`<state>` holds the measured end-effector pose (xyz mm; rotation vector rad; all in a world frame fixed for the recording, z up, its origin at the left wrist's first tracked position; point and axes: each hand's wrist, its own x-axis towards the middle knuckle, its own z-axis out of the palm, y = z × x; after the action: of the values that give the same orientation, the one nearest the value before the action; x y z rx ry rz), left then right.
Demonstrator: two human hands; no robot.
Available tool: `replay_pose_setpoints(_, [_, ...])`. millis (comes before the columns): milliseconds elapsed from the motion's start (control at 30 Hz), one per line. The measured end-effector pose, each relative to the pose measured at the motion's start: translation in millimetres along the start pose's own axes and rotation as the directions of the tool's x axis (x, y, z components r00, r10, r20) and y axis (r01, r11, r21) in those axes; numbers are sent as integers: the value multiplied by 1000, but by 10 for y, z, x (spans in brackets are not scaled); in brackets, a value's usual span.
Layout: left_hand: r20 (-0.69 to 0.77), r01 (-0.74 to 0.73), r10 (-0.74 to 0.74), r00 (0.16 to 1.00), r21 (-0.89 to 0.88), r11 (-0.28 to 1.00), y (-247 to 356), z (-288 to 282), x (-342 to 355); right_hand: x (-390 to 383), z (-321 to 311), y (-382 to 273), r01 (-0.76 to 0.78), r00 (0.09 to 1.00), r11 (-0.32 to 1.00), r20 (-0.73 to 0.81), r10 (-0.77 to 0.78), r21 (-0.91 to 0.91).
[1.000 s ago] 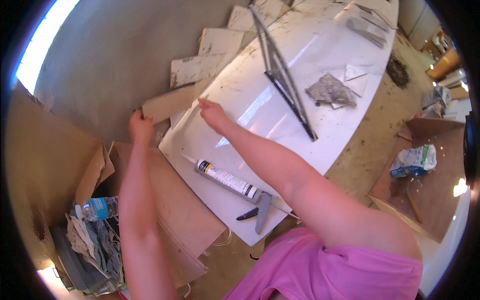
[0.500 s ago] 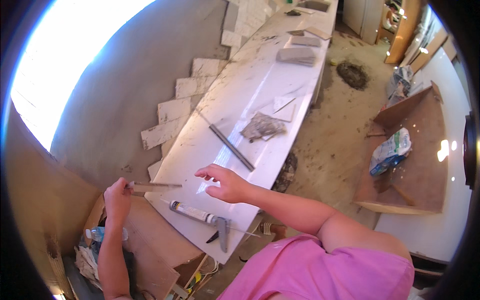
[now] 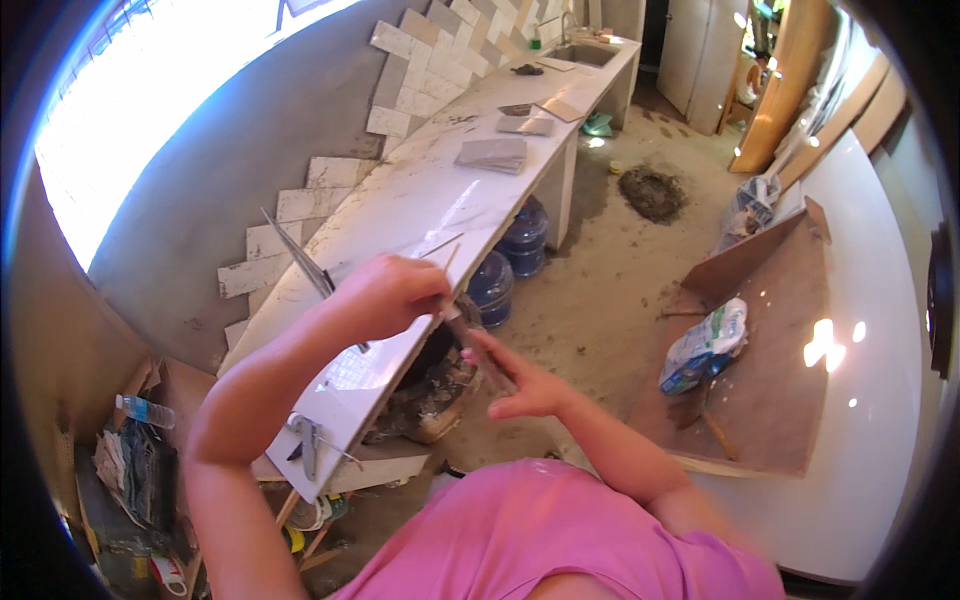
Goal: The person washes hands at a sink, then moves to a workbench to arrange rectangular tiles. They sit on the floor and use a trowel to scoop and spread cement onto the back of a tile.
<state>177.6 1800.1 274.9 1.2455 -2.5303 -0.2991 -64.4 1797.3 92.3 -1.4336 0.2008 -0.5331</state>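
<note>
My left hand (image 3: 400, 290) is closed on one end of a thin, flat, brownish strip (image 3: 459, 325), held over the counter's front edge. Its exact kind is unclear. The strip slants down to my right hand (image 3: 525, 385), whose fingers and thumb are spread on either side of the strip's lower end. On the white counter (image 3: 370, 240), a caulking gun (image 3: 307, 445) lies near the close end, partly behind my left forearm. A long grey bar (image 3: 308, 262) rests farther up, also partly covered by that arm.
Stacked grey tiles (image 3: 492, 154) lie farther along the counter, toward a sink (image 3: 585, 53). Blue water jugs (image 3: 524, 235) stand beneath. Partly laid wall tiles (image 3: 290, 205) line the left. On the right, a wooden box (image 3: 770, 400) holds a bag (image 3: 704, 345); wet mortar (image 3: 652, 193) sits on the floor.
My left hand has carried the strip rightward, across the counter to its front edge. My right hand has moved off the counter to the strip's lower end. The view has shifted.
</note>
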Motion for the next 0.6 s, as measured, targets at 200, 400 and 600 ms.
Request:
replay_pose_setpoints(200, [-120, -163, 128, 984, -350, 923, 183, 1049, 1304, -1212, -843, -109, -56, 918, 994, -388, 88, 94])
replay_pose_setpoints(400, [135, 198, -333, 933, -967, 162, 267, 2376, 1953, -1643, -1268, 18, -9, 731, 972, -662, 168, 237])
replay_pose_setpoints(600, [294, 282, -76, 953, -949, -142, -18, 2897, 2513, -1330, -2182, 249, -36, 667, 985, -729, 151, 171])
